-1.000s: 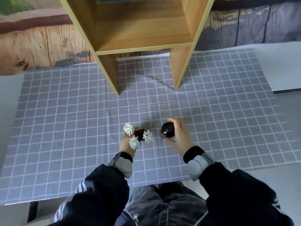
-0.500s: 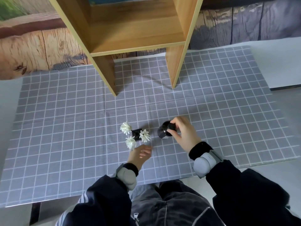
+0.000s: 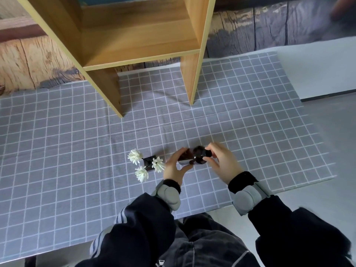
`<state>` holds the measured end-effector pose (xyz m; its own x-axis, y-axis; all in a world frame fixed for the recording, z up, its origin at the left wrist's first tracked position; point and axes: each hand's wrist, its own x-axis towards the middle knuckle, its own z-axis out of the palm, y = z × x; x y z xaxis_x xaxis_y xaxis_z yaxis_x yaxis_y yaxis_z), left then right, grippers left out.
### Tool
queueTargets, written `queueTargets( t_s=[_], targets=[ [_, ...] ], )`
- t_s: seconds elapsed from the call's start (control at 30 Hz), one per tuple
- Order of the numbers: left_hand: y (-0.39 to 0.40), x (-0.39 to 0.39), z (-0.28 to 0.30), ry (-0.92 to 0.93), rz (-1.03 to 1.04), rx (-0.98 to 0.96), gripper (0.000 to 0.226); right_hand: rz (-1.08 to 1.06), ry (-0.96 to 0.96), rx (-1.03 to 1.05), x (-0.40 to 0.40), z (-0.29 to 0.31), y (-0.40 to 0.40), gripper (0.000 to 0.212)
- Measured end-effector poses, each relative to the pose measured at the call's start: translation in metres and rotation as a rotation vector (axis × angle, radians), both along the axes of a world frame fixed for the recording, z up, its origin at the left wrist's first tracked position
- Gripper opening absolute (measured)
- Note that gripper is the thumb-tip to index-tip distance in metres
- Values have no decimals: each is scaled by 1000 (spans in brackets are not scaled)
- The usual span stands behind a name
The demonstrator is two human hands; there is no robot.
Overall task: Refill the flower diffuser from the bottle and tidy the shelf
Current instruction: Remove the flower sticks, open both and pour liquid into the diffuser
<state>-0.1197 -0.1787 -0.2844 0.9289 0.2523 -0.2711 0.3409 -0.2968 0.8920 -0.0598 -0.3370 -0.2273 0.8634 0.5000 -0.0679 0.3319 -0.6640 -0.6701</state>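
Broadly, the scene is taken up by a pale counter (image 3: 317, 74) that is covered across most of its width by a grey cloth with a white grid pattern (image 3: 57, 151). At the far side of the cloth a light wooden open shelf unit (image 3: 138, 35) is stood on two upright side panels, and behind it a backdrop printed with weathered wooden planks (image 3: 28, 60) is seen. Dark jacket sleeves (image 3: 138, 224) and grey wrist bands (image 3: 169, 195) are seen at the near edge, reaching in over the cloth.

Near the middle of the cloth a small dark brown glass bottle (image 3: 194, 157) is held lifted and tilted on its side between both hands. Its body end is gripped by the left hand (image 3: 174, 167), with the fingers curled over the top and the thumb underneath. Its neck end is pinched by the fingertips of the right hand (image 3: 223, 160), where a black cap (image 3: 208, 153) can be made out; whether the cap is loosened cannot be told.

Just beside the left hand, to its left, a small dark square diffuser with three white fluffy flowers on stems (image 3: 149, 162) is stood upright on the cloth, apart from the bottle and untouched by either hand.
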Motion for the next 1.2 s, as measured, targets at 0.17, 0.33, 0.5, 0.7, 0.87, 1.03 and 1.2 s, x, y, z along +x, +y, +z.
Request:
queueTargets(
  t_s=[0.17, 0.33, 0.5, 0.7, 0.87, 1.03, 1.2],
  targets=[
    [-3, 4, 0, 3, 26, -28, 57, 24, 11, -20, 0, -8, -12, 13],
    [0, 10, 10, 73, 29, -111, 54, -55, 87, 62, 3, -5, -12, 19],
    [0, 13, 11, 87, -17, -80, 53, -294, 188, 113, 5, 2, -1, 11],
    [1, 14, 11, 113, -13, -66, 54, -297, 195, 67, 4, 3, -1, 14],
    [0, 17, 14, 139, 7, -80, 54, -231, 140, 67, 6, 6, -1, 19],
    [0, 18, 14, 155, 31, -91, 54, -346, 151, -34, 9, 5, 5, 18],
    [1, 19, 17, 155, 37, -117, 54, -186, 162, -9, 16, 13, 1, 20]
  ],
)
